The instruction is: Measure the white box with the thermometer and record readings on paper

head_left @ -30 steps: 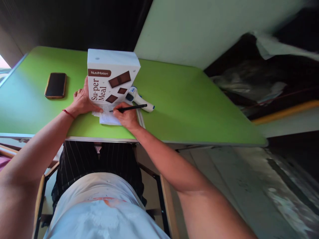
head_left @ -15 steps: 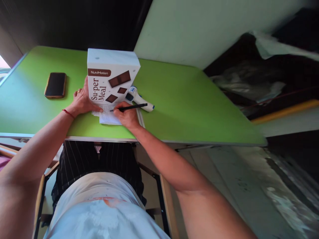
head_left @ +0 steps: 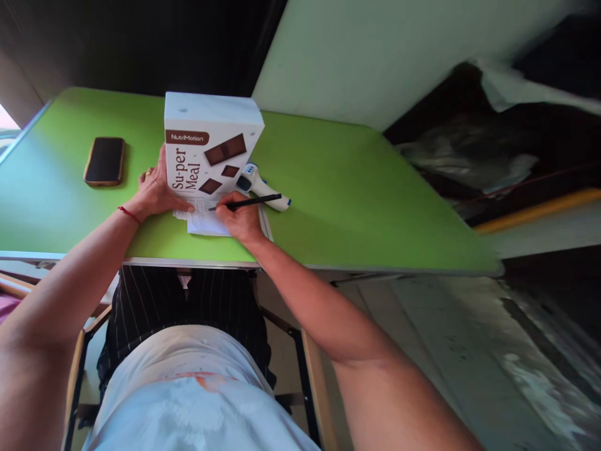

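- left grip (head_left: 157, 193): fingertips hidden behind the box (head_left: 216, 164)
- box: back out of view
- paper (head_left: 206, 227): partly covered by the right grip (head_left: 241, 220); its writing is too small to read
- pen (head_left: 263, 200): partly hidden in the right grip; whether its tip touches the paper is too small to tell
- white device (head_left: 275, 196): one end blocked by the box, button marks too small
- both arms and the shirt (head_left: 201, 407): cut off by the bottom edge
- chair (head_left: 315, 376): seat hidden beneath the person
- counter (head_left: 375, 200): cut off at the left edge
- clutter (head_left: 469, 156) at right: blurred, unidentifiable
- pink thing (head_left: 6, 305): mostly past the left edge
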The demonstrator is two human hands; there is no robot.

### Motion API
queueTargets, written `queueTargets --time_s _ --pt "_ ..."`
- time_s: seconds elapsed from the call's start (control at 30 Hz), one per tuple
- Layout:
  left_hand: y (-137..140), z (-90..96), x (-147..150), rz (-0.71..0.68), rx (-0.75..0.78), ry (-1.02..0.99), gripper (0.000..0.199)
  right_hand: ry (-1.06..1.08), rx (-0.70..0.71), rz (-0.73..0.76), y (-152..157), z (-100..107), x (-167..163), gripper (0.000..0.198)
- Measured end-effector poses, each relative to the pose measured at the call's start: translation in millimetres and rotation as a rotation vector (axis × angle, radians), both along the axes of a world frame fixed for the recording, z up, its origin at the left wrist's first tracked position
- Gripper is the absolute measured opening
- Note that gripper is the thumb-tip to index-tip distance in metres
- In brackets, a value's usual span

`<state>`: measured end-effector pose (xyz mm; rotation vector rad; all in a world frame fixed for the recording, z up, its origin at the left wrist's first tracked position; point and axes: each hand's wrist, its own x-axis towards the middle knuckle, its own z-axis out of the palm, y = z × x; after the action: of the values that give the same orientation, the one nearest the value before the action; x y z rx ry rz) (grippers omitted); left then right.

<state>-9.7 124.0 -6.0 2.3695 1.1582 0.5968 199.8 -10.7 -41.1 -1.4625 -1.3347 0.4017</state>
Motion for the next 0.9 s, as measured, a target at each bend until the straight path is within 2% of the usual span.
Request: queueTargets --time_s 0.43,0.63,0.9 --pt "-1.1 0.9 0.4 0.011 0.001 0.02 0.166 -0.007 0.025 -0.015 -0.1 -1.6 -0.8 0.021" --pt "-3.1 4.3 1.6 0.004 -0.009 0.032 0.165 0.027 0.058 -0.073 0.2 -4.8 -0.1 0.019" --pt "0.3 -1.0 -0.1 0.001 0.006 -0.004 0.166 -0.014 0.027 -0.034 0.5 -4.4 1.5 0.019"
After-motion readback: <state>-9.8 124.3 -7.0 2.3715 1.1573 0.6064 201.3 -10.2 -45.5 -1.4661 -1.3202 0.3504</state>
